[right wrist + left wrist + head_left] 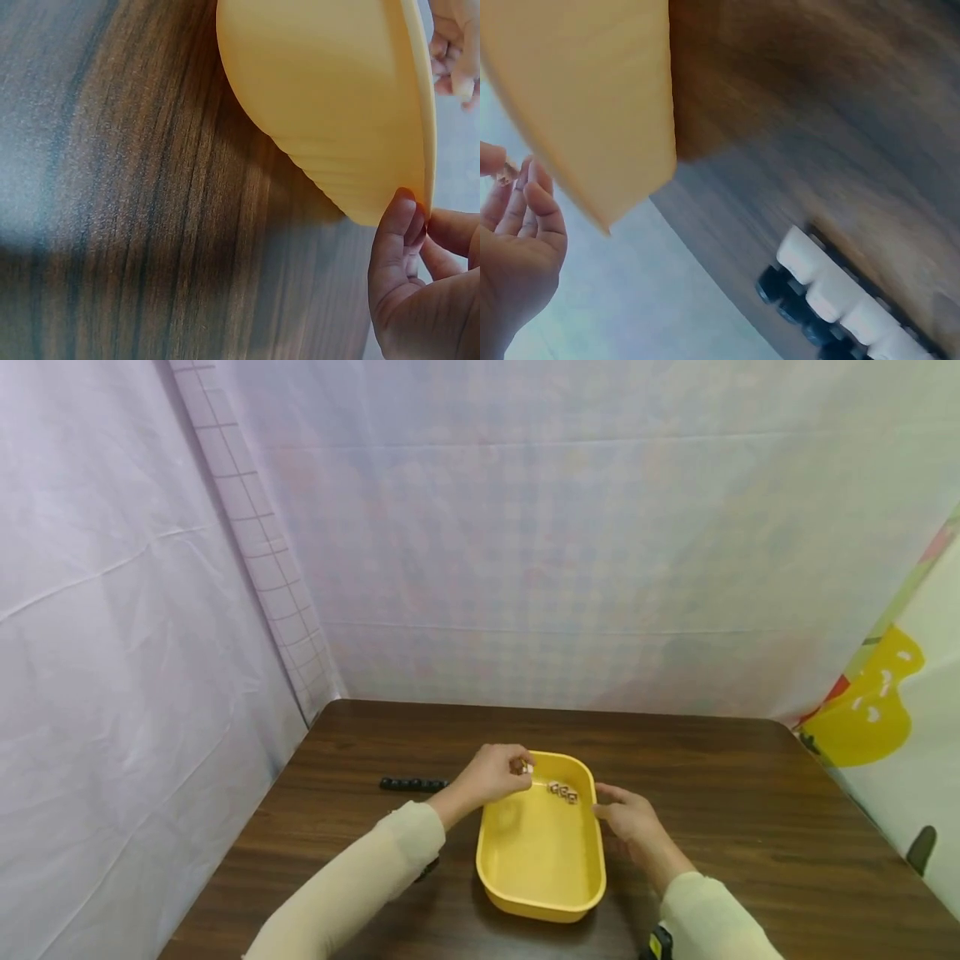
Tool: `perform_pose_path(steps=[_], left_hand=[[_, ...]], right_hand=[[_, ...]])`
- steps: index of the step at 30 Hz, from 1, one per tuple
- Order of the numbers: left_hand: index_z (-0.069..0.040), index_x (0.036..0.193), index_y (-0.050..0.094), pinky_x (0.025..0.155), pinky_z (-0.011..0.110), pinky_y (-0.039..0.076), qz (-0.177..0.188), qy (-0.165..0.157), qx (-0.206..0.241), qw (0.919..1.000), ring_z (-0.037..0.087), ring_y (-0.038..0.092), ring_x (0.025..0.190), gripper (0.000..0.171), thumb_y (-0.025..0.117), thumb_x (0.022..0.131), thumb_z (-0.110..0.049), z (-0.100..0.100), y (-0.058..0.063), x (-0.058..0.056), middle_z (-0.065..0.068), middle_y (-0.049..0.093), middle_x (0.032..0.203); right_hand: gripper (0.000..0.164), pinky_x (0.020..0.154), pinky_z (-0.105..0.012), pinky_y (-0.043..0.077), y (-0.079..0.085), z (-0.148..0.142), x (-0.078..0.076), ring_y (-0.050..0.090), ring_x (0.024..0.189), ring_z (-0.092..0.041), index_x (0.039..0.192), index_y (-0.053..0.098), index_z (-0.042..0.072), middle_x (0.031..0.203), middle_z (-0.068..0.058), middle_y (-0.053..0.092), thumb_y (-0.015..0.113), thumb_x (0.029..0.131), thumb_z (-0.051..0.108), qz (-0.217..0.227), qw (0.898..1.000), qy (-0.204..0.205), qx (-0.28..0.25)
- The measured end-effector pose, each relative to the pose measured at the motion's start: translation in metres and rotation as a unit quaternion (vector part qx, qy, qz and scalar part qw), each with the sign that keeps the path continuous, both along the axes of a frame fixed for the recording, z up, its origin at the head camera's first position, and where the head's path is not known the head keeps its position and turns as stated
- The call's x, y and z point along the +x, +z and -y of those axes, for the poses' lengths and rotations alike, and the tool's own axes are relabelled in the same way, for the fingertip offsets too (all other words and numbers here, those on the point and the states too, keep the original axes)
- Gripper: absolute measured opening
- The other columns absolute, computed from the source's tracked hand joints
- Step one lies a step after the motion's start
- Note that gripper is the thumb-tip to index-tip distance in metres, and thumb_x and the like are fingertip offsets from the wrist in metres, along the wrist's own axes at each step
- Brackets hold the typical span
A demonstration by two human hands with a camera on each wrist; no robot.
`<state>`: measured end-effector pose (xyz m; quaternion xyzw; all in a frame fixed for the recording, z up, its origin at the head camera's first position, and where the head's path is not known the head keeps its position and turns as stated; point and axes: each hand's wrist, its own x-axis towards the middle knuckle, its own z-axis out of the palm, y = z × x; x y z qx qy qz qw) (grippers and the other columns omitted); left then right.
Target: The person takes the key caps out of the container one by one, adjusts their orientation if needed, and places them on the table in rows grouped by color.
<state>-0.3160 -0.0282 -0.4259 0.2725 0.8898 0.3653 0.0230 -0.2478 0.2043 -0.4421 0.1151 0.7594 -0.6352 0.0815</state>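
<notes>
A shallow yellow plastic basin [542,860] stands on the table, long side running away from me. In its far right part lie several small brown-and-white pieces [562,792] in a slanting row. Over the basin's far left edge, my left hand [495,774] pinches another small brown-and-white piece [508,174] between thumb and fingertips. Its exact kind I cannot tell. On the right side, my right hand [633,827] grips the basin's rim, with the thumb [454,231] on one side of it and fingers on the outer wall.
Left of the basin a black strip [408,784] lies on the dark wood table [705,793]. In the left wrist view a row of white blocks [832,296] with dark round parts sits on the table. White curtains [525,568] hang behind and to the left.
</notes>
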Motion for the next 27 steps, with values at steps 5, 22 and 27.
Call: perform_pose_path(steps=[5,22,27], left_hand=[[-0.006,0.111,0.067,0.067,0.030,0.051,0.025,0.038,0.054,0.9975,0.014,0.058,0.079,0.023,0.066,0.090,-0.013,0.031,0.004,0.007,-0.002,0.063,0.091],[-0.006,0.092,0.072,0.071,0.036,0.050,0.025,0.195,0.012,0.9804,0.016,0.060,0.078,0.014,0.078,0.080,-0.008,0.186,-0.034,0.035,0.000,0.066,0.082],[-0.006,0.085,0.072,0.065,0.031,0.048,0.030,0.195,-0.010,0.9802,0.012,0.056,0.069,0.016,0.082,0.073,-0.005,0.196,-0.043,0.038,-0.002,0.062,0.074]], right_hand=[[0.053,0.072,-0.042,0.059,-0.001,0.000,0.000,0.067,0.090,-0.026,0.147,0.039,-0.005,0.131,-0.034,0.051,0.054,0.097,0.003,-0.003,1.000,0.000,-0.002],[0.051,0.067,-0.036,0.057,0.003,0.000,0.001,0.064,0.091,-0.025,0.147,0.041,-0.003,0.137,-0.034,0.046,0.053,0.098,0.007,0.004,0.999,0.005,0.037],[0.051,0.070,-0.038,0.058,0.002,-0.001,0.001,0.064,0.094,-0.027,0.147,0.040,-0.004,0.137,-0.035,0.045,0.052,0.099,0.005,0.005,1.000,0.004,0.024]])
